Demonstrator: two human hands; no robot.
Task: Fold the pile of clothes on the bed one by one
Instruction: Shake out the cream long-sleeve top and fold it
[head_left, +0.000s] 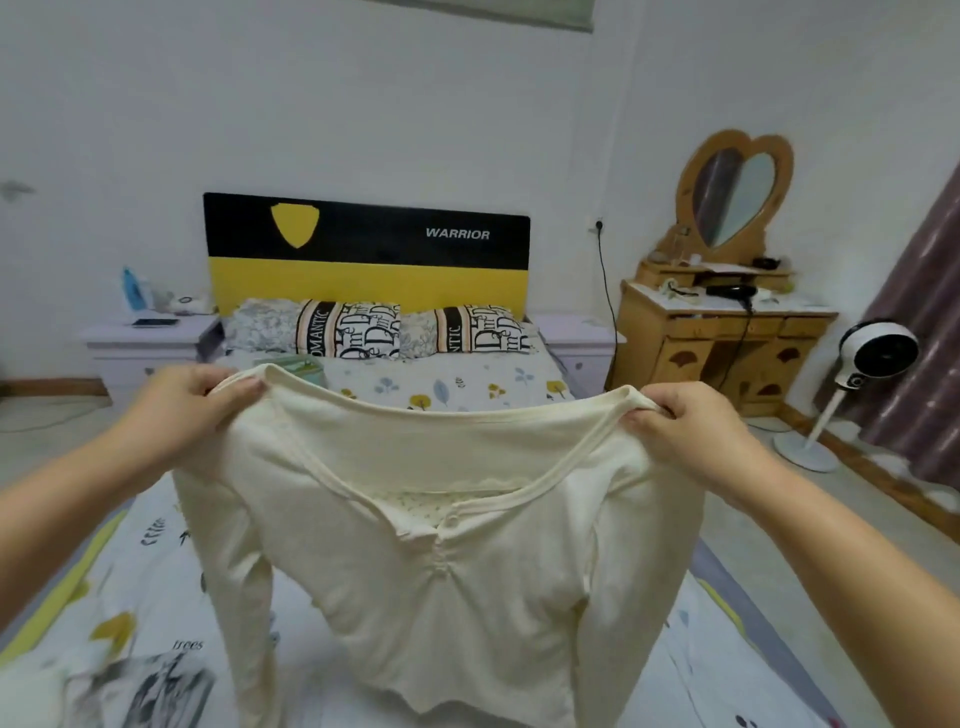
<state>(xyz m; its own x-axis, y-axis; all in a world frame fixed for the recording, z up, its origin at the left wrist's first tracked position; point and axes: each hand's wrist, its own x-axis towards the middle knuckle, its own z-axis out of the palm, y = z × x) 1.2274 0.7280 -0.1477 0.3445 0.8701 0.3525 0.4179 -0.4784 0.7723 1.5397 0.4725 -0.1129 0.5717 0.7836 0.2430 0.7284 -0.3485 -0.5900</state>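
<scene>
Gripping with left hand and right hand, fingers curled round the shoulder corners of a cream long-sleeved top, pinching its neckline taut between them. Hanging upright above the bed, collar uppermost, hem downward, long axis vertical, both sleeves dangling at the sides. Lying crumpled at the lower left, more clothes.

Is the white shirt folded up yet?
No, it is spread out. The left hand and right hand hold the white shirt by its shoulders, and its sleeves hang down.
</scene>
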